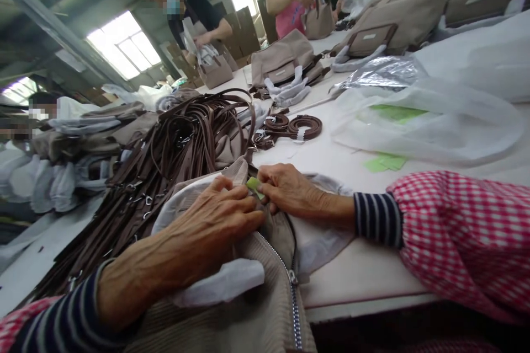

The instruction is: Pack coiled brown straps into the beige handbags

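A beige knit-fabric bag (pixel 265 292) lies under both hands, its metal zip (pixel 285 267) running down towards me and white tissue paper (pixel 219 282) showing at its opening. My left hand (pixel 211 218) grips the bag's upper edge, fingers reaching towards a small green slip (pixel 255 187). My right hand (pixel 290 190) pinches that slip from the other side. Its lower part is hidden by my fingers. Just left of my left hand lies a large pile of brown straps (pixel 165 160) with metal clips.
Coiled brown straps (pixel 290 127) lie on the white worktable (pixel 356 276), whose front edge runs at lower right. Taupe bags (pixel 281 58) stand further along, among white plastic sacks (pixel 426 124) and green sheets (pixel 385 162). Several co-workers (pixel 199 16) handle bags across the table.
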A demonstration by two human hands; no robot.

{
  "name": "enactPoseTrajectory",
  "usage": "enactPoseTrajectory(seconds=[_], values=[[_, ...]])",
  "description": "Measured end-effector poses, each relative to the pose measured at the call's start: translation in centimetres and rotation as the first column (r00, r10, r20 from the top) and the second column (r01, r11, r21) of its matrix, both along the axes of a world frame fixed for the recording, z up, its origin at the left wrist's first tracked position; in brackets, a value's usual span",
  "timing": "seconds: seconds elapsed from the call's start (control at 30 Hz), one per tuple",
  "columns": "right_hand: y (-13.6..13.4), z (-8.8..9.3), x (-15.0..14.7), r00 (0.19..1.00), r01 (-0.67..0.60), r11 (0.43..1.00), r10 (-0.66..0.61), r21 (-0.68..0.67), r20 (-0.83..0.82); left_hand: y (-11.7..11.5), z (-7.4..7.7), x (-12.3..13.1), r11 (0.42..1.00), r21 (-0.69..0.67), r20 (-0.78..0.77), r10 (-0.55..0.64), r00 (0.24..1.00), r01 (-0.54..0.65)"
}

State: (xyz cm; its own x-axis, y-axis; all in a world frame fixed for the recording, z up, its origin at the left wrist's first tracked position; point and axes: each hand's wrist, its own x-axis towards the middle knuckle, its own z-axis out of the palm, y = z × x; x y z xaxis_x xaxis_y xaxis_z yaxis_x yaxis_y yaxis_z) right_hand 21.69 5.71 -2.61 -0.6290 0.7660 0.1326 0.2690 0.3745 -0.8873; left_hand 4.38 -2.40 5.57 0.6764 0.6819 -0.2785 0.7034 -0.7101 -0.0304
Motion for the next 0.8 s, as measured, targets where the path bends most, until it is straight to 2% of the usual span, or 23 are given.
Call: enactPoseTrajectory(seconds=[0.2, 0.4, 0.57, 0.7, 0.8], values=[[-0.1, 0.0, 0.8, 0.996, -0.042, 0.979, 0.025, 0.201, 0.087, -1.2, 0.2, -1.2, 0.997, 0.048, -0.141, 0.066, 0.988, -0.06], [0.2, -0.4, 0.9, 0.984, -0.114, 0.923, 0.053, 0.367, 0.171, -1.6, 0.1, -1.6, 0.996, 0.09, -0.143, 0.022, 0.99, -0.009], [0.1, -0.5, 0.8, 0.938, -0.247, 0.886, 0.116, 0.391, 0.328, -1.1, -0.6, -1.5, 0.997, 0.071, -0.093, 0.017, 0.995, -0.011], [0.6, 0.7, 0.1, 0.877, -0.302, 0.884, 0.11, 0.357, 0.468, -1.6, -2.0, -2.1, 0.982, 0.189, 0.014, 0.006, 1.0, -0.008], [1.4, 1.9, -0.5, 0.823, -0.373, 0.877, 0.162, 0.303, 0.544, -1.8, -2.8, -2.7, 0.954, 0.299, 0.083, -0.024, 0.996, -0.002]])
